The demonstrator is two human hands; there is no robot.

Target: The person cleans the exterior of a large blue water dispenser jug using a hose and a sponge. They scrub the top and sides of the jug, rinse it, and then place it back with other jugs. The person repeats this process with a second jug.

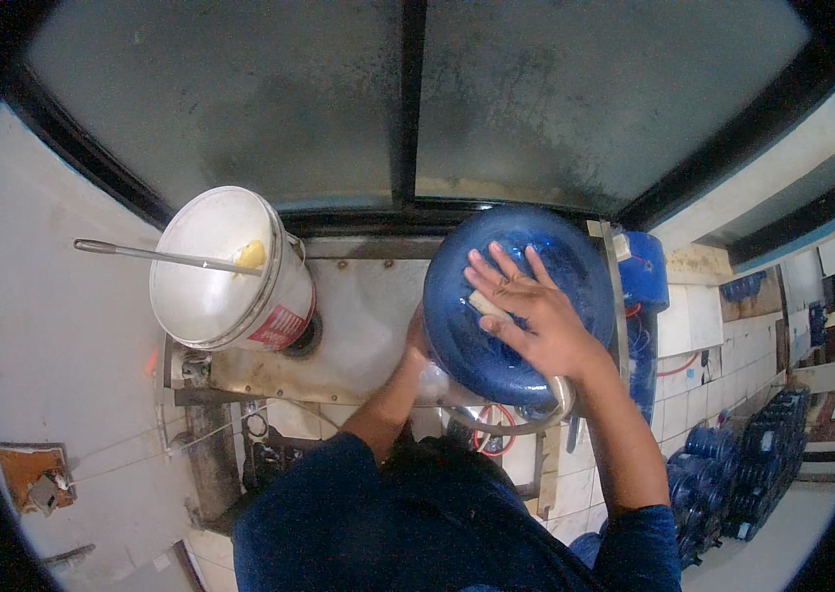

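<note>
A large blue water jug [580, 266] sits on the metal counter, its round wet end facing up at me. My right hand [526, 311] lies across that end with its fingers stretched, pressing a pale sponge-like pad [488, 306] under the palm and thumb. Against the jug's left side rests my left hand [417, 340], holding it; the fingers are mostly hidden by the jug. Beneath my right wrist a curved beige hose or pipe [526, 424] passes close to the jug's near edge.
At the counter's left stands a white bucket [195, 296], with a long metal handle [166, 257] and a yellow piece [252, 257] at its rim. Dark-framed glass panes [269, 99] rise behind the metal counter [368, 296]. Several blue jugs [733, 464] are stacked at the right.
</note>
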